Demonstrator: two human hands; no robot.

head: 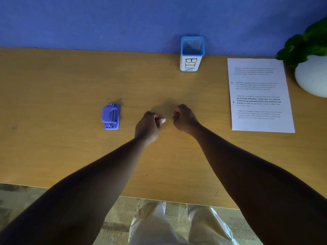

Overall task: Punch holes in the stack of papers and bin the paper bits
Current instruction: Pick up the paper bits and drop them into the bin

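Between the purple hole punch [110, 116] and the paper stack [260, 94], both hands curl loosely above the tabletop [53, 156], left hand [148, 126] and right hand [184, 117] each with an empty grip. Holes already show, so tipping the punch's bits squarely over the bin [192, 53], beyond the punch, matters.

Both fists hover curled above the wooden table [70, 89]: left hand [148, 125] just right of the purple hole punch [110, 116], right hand [184, 117] farther right, papers [260, 96] beyond, bin [192, 53] behind.
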